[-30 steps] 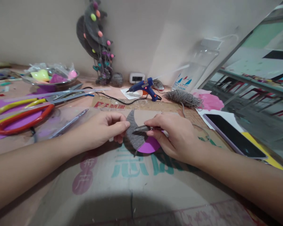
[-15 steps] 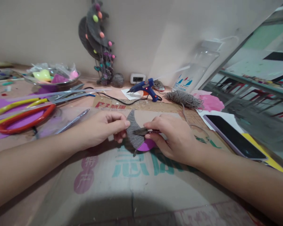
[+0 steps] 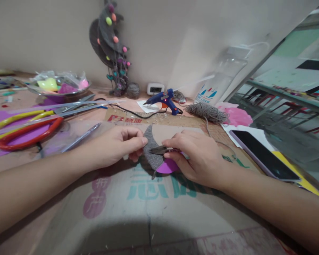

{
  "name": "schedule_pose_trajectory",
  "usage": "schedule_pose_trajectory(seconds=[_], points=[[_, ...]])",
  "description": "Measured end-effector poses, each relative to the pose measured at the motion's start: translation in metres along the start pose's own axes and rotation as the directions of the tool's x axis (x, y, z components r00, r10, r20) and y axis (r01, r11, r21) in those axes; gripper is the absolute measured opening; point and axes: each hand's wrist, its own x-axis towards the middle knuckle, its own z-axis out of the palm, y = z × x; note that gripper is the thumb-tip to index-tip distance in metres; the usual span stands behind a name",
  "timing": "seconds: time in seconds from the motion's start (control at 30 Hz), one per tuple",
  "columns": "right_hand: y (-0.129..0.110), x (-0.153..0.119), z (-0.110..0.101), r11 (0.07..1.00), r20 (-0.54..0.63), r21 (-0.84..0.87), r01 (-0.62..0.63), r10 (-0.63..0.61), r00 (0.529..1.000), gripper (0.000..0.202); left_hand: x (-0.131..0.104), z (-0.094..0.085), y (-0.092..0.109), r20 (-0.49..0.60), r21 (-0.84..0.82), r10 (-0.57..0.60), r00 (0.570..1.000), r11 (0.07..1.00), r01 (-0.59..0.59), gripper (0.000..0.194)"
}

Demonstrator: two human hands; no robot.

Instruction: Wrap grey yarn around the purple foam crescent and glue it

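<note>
A crescent [image 3: 150, 149] wrapped in grey yarn is pinched at its left edge between the thumb and fingers of my left hand [image 3: 130, 143]. A piece of purple at its lower right [image 3: 167, 166] is bare of yarn. Small dark-bladed thread snips [image 3: 158, 150] are gripped in my right hand [image 3: 192, 154], with the blades lying over the yarn near the crescent's inner side. The handles are mostly hidden by my fingers. Beyond my right hand, a skein of grey yarn [image 3: 207, 112] trails a strand across the board.
Printed cardboard [image 3: 117, 219] covers the table under my hands. A blue glue gun [image 3: 162, 98] lies behind it. Red-and-yellow-handled scissors [image 3: 29, 136] and a pen [image 3: 82, 137] are on the left, a phone [image 3: 263, 154] on the right. A bottle [image 3: 218, 79] stands at the wall.
The crescent has tilted slightly, its lower end shifting a little right and towards me. Both hands keep their grips, almost in place.
</note>
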Motion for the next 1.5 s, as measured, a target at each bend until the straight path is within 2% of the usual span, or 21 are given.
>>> schedule_pose_trajectory(seconds=[0.23,0.43,0.77,0.93,1.17,1.3,1.5], points=[[0.0006,-0.002,0.0022,0.995,0.053,0.065,-0.07,0.067,0.996,0.018,-0.0011,-0.0002,0.0001,-0.007,0.016,-0.003,1.0,1.0,0.003,0.028],[0.003,-0.0008,0.0025,0.999,0.066,0.019,-0.037,0.036,0.997,0.019,0.0007,-0.0006,-0.0004,0.007,0.019,-0.001,1.0,1.0,0.001,0.027],[0.0025,0.0001,0.006,0.999,0.033,-0.042,0.002,-0.001,0.999,0.02,0.0003,-0.0003,-0.0001,0.014,-0.021,-0.011,1.0,1.0,0.012,0.025],[0.0017,0.0011,0.0069,0.995,-0.02,-0.073,0.061,-0.063,0.998,0.018,0.0001,-0.0015,-0.0015,0.021,-0.003,0.006,1.0,1.0,-0.006,0.025],[0.0018,-0.0027,0.0045,1.0,-0.013,0.005,-0.011,0.011,1.0,0.018,0.0007,0.0003,-0.0021,0.021,0.027,0.024,0.999,0.999,-0.025,0.026],[0.0025,-0.0039,0.0043,0.997,-0.025,0.074,-0.013,0.015,1.0,0.017,0.0003,0.0004,-0.0009,0.026,0.068,0.03,0.999,0.997,-0.032,0.027],[0.0016,-0.0022,0.0054,0.999,-0.005,0.035,0.004,-0.004,1.0,0.017,0.0001,0.0002,-0.0012,0.031,0.081,0.031,0.999,0.996,-0.033,0.027]])
